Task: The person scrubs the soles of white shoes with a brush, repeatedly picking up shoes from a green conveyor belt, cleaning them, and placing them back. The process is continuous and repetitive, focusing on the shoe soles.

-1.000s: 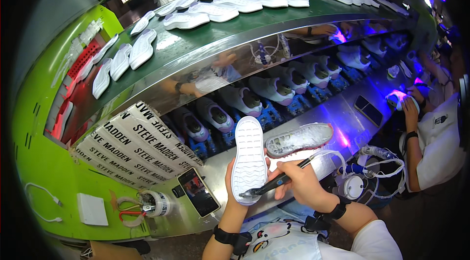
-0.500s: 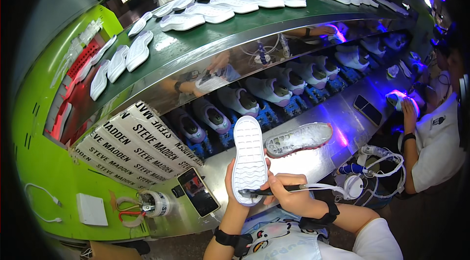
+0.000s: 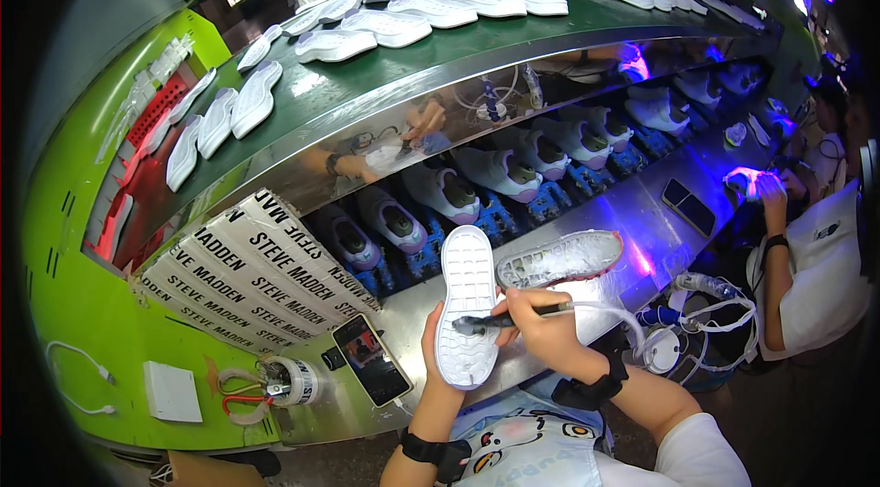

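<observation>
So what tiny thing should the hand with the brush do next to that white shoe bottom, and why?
Probably stroke the brush down toward the near end of the white sole. The left hand holds the sole up from below, and the right hand has the brush tip resting on its lower half, so the part beneath the tip looks like the next bit to cover.

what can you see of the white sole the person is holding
The white shoe sole looks like moulded rubber or foam, with a grid of ribbed cells on the face turned to the camera. It stands nearly upright, over the metal bench edge. The left hand grips its lower left edge; the right hand presses a dark brush onto its lower half.
</observation>
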A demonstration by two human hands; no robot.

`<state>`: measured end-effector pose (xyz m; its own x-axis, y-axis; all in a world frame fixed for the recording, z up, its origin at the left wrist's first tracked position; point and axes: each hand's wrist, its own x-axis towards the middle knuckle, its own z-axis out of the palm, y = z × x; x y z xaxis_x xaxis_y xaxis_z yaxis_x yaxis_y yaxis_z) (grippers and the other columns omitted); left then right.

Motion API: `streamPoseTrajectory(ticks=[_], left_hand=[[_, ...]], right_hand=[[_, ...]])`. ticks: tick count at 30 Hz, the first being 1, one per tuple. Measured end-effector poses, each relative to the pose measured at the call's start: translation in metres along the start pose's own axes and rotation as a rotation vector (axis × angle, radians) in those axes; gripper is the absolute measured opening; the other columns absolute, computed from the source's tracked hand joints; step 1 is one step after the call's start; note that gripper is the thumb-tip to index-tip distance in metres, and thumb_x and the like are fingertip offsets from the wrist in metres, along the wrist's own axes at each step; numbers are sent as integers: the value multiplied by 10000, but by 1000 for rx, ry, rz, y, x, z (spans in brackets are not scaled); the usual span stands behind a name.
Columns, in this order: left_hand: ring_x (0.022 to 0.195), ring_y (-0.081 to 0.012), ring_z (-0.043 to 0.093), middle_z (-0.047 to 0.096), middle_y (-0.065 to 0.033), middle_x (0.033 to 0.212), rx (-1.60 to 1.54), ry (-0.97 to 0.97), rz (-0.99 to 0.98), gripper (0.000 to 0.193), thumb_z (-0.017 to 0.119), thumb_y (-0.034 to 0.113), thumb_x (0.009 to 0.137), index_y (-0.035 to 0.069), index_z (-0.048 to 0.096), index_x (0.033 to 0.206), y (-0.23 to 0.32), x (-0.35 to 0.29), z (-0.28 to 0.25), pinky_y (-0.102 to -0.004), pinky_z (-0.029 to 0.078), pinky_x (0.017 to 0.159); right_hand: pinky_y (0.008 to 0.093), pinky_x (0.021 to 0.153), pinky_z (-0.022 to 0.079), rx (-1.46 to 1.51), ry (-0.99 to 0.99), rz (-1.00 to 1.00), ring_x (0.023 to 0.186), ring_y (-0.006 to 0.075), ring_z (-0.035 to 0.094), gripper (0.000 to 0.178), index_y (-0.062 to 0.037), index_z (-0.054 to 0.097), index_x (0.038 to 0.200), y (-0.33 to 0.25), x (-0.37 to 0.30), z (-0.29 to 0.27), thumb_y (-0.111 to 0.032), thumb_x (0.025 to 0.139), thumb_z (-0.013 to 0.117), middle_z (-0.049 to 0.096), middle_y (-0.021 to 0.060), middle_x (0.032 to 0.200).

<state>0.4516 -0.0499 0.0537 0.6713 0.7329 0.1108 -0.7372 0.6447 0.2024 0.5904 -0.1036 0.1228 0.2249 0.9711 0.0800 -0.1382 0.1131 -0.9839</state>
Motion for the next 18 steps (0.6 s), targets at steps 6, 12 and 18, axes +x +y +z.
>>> streamPoseTrajectory(ticks=[6, 12, 18], left_hand=[[936, -339, 578, 542, -192, 1243, -37, -49, -30, 635, 390, 474, 916, 15, 436, 1352, -3, -3, 3, -470, 531, 789], [1109, -397, 559, 543, -222, 1265, 141, 100, -37, 667, 397, 469, 905, -16, 428, 1362, 5, -25, 1, -494, 528, 808], [1016, -373, 546, 510, -221, 1310, -7, -93, -9, 709, 426, 510, 886, 48, 385, 1421, 29, -31, 7, -496, 476, 810]], right_hand=[[253, 470, 506, -53, 7, 69, 501, 178, 640, 328, 75, 662, 817, -13, 19, 1, -165, 975, 505, 662, 127, 703], [253, 530, 510, 59, 142, -119, 580, 181, 668, 328, 70, 674, 828, -30, 27, 1, -183, 976, 527, 686, 128, 806], [317, 590, 529, 52, -69, -350, 536, 252, 655, 440, 111, 634, 788, -65, -25, -18, -207, 990, 407, 660, 229, 780]])
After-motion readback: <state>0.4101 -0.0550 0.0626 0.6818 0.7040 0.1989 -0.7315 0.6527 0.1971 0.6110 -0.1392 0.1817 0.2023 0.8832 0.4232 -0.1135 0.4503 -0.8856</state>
